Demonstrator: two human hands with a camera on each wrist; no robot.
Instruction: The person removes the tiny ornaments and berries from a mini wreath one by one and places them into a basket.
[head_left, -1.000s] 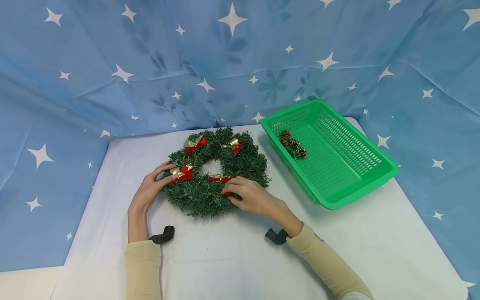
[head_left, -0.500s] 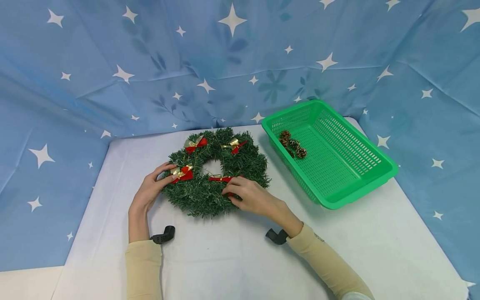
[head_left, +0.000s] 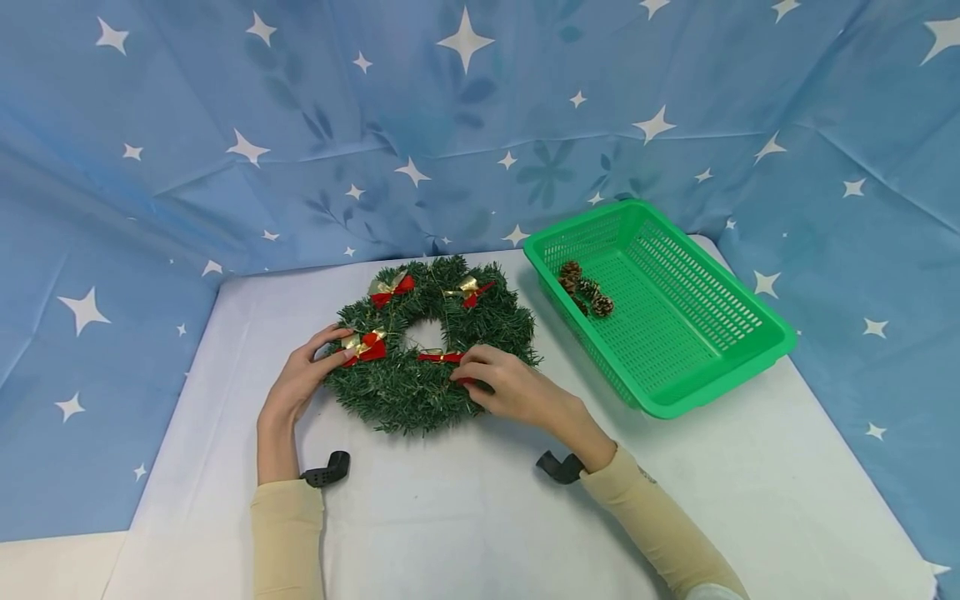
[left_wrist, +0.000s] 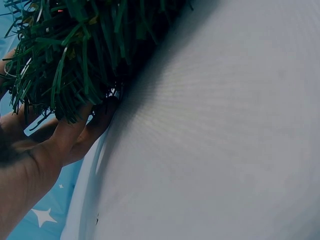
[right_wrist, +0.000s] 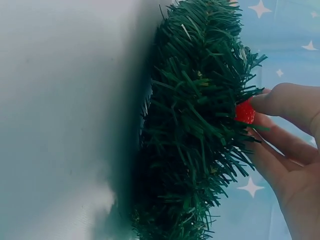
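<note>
A green artificial wreath [head_left: 405, 396] lies on the white cloth, with several red-and-gold bows on it. My left hand [head_left: 300, 375] holds its left side, thumb beside the left bow [head_left: 366, 347]. In the left wrist view, fingers [left_wrist: 70, 132] of that hand curl against the wreath's outer edge. On the front right, my right hand [head_left: 513, 387] pinches part of a red bow [head_left: 441, 357], which it partly covers. The right wrist view shows a bit of the red bow [right_wrist: 245, 111] between thumb and fingers, against the needles.
Right of the wreath stands a green plastic basket [head_left: 720, 371] with perforated sides. Several pine cones [head_left: 602, 305] lie at its left inside. A blue star-patterned curtain [head_left: 465, 117] hangs behind and at both sides of the table [head_left: 420, 525].
My right hand has shifted slightly right and up, still at the red bow. The left hand and the wreath have stayed almost in place.
</note>
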